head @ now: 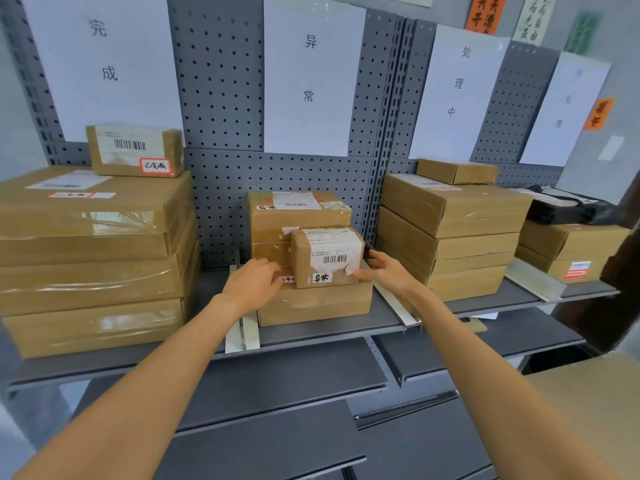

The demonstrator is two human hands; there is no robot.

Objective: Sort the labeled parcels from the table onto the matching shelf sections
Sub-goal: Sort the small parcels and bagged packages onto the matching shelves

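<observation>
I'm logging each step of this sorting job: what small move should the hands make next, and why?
Probably let go and draw back. The small parcel tagged 异常 already sits on the flat box in the section under the 异常 sign, with the left hand and right hand at its sides.
</observation>
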